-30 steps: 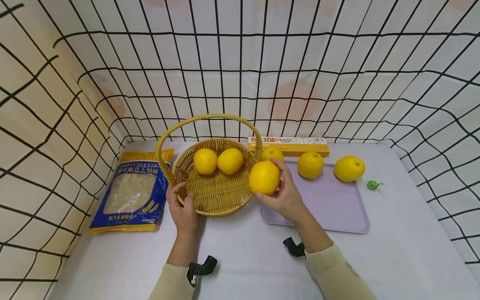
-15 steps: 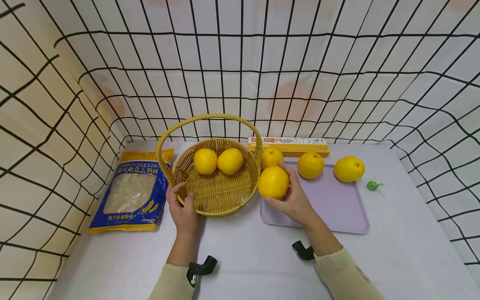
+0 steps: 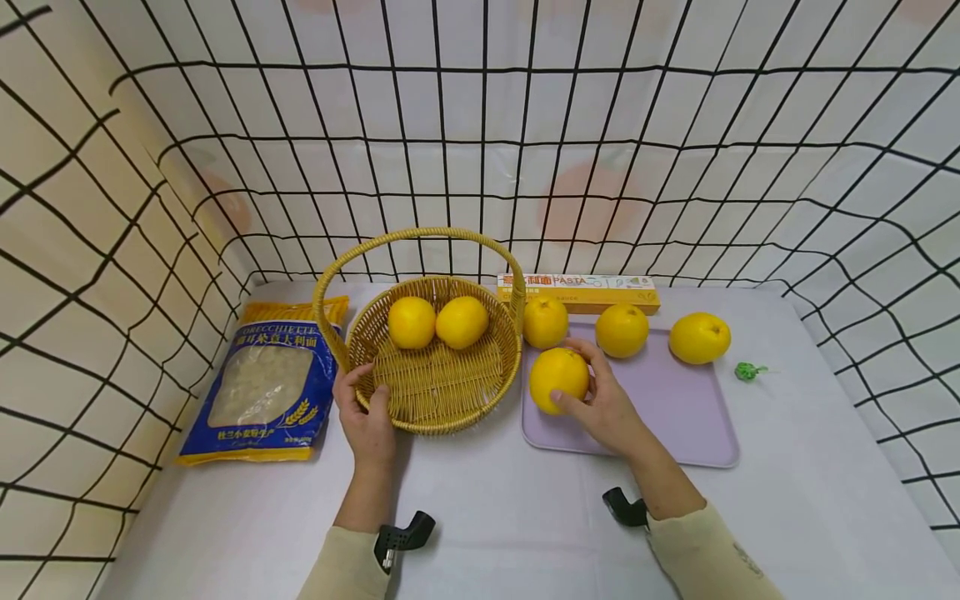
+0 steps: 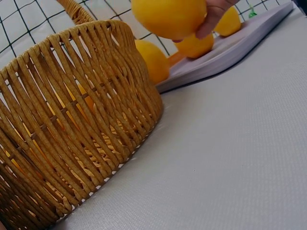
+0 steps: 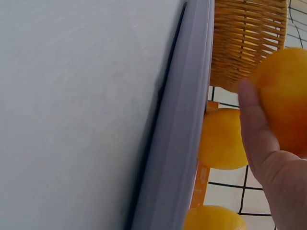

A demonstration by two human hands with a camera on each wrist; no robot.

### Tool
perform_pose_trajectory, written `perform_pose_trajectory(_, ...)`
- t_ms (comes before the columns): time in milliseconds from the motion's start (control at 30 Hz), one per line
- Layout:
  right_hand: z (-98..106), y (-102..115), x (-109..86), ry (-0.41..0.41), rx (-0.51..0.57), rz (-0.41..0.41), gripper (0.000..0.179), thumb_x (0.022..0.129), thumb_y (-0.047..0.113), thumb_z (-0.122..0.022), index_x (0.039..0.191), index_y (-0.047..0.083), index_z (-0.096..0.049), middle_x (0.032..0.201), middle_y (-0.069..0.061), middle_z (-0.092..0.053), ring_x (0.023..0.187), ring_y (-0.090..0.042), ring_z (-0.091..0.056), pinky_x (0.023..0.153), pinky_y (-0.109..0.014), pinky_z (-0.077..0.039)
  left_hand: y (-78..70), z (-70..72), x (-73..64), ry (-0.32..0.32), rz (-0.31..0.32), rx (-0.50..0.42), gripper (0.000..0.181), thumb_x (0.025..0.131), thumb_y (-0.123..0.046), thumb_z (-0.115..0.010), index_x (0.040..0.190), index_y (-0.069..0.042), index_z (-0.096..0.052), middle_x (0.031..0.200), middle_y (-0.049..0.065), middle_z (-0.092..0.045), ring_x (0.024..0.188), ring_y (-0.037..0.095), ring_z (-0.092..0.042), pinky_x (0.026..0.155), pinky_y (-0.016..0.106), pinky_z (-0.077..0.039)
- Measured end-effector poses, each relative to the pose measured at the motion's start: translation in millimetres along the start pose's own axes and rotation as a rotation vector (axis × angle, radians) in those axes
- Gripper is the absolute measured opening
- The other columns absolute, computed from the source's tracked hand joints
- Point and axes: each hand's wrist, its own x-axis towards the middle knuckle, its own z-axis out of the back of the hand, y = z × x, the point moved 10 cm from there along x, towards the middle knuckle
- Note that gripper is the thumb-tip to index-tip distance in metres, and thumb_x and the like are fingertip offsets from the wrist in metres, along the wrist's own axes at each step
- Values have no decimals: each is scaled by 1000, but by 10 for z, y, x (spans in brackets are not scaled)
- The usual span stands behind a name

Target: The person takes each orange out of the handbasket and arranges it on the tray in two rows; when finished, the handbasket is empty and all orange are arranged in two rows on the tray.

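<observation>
My right hand [image 3: 607, 414] holds a round yellow orange [image 3: 558, 381] over the left part of a lilac tray [image 3: 637, 425]. In the left wrist view this orange [image 4: 170, 17] hangs above the tray's level. The right wrist view has my thumb [image 5: 256, 127] along its side. My left hand [image 3: 369, 421] grips the near left rim of a wicker basket [image 3: 435, 392], thumb on the inner side. Two oranges [image 3: 411, 323] lie side by side at the basket's back. Toward the tray's back edge sit another orange [image 3: 545, 322], one orange [image 3: 622, 331] and a longer yellow fruit [image 3: 699, 338].
A blue and yellow bag of orecchiette [image 3: 258, 383] lies left of the basket. Behind the tray is a pasta box [image 3: 577, 293]. A small green object [image 3: 747, 372] rests right of the tray. Black wire grid [image 3: 480, 137] encloses the table's back and sides.
My right hand has carried the orange away from the basket's right rim, rightward and toward me, to over the tray. The left hand and basket stay put.
</observation>
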Motion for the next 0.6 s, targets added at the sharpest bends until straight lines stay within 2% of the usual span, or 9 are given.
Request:
perform_pose_trajectory(133,-7,-95,-29,28,-49,-78,85,88,22,-77,158,19,-28,161,-12,-30,141,-40,-41,114,-61,-40,-4,1,6,-1,-3,-1,35,92,6,-50,127,6,-51,165,4,-25,155,24,-21,128,48,-18)
perform_pose_trajectory(333,-28,-136,-73,52,-82,-100,85,82,22,-84,152,14,-37,157,-11,-36,146,-43,-37,114,-63,-38,-2,3,11,-2,-1,0,35,92,6,-50,127,5,-52,165,5,-25,155,24,-22,128,48,-18)
perform_pose_trajectory(600,-45,-205,-121,77,-110,-136,88,78,27,-88,150,18,-38,156,-10,-39,145,-45,-39,114,-63,-38,4,1,12,-2,-5,-1,35,92,6,-50,127,6,-51,164,4,-26,155,24,-22,128,48,-18)
